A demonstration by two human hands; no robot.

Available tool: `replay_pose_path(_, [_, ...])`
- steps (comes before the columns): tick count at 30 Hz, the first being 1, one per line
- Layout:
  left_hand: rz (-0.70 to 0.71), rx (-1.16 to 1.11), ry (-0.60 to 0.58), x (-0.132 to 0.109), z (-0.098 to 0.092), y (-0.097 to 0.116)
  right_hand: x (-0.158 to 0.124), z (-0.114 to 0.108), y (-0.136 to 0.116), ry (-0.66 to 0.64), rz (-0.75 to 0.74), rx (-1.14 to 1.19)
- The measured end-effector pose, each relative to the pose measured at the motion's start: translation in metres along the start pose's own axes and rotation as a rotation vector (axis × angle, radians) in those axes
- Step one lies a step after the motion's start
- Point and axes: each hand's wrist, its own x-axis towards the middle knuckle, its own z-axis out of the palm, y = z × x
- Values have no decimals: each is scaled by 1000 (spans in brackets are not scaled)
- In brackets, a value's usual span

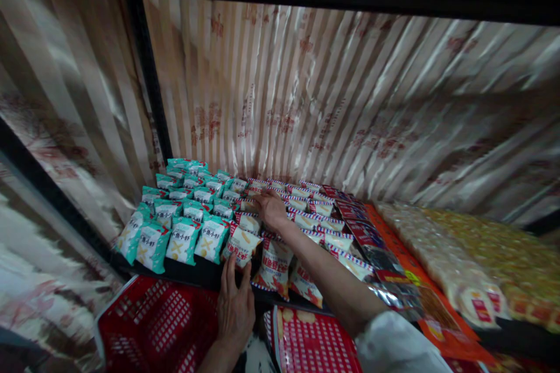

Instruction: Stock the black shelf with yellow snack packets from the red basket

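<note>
- The cream packet nearest the left hand lay at the front of the shelf, leaning, between the teal packets and an upright front-row packet.
- The left hand came up from below; its fingertips met that cream packet's lower edge, the thumb apart from the fingers, with no closed pinch to be seen.
- The right hand reached over the front row, its fingers at a packet farther back. Whether they were clamped on it or only pressed against it, I cannot tell.
- The step in hand seemed to be handling single packets within the rows; whether one was being set in or drawn out could not be judged.
- A next move would probably call for the left fingertips to steady the leaning packet, and for the right forearm to be lifted clear of the packets below it.
- Right of the cream rows lay dark packets, then orange packs, then clear-wrapped goods.
- Below the shelf edge were a left red basket and a right red basket.
- Behind everything hung a striped curtain, with a black post toward the left.
</note>
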Motion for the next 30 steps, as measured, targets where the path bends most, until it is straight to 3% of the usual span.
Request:
replay_pose_path(7, [10, 27, -1, -3, 7, -6, 38, 8, 0, -134, 20, -42])
replay_pose_path(17, [-27, 59, 28, -6, 16, -6, 63, 18, 27, -136, 118, -73])
replay_pose_path(21, [14, 80, 37, -6, 18, -8, 71, 26, 27, -151, 129, -50])
replay_pose_path(27, [2, 24, -4, -5, 8, -7, 61, 19, 31, -130, 163, 44])
replay_pose_path(29, [0, 3, -26, -5, 3, -6, 43, 10, 34, -30, 184, 112])
replay_pose_path(30, [-5, -7, -36, -5, 1, -6, 30, 5, 35, 83, 193, 186])
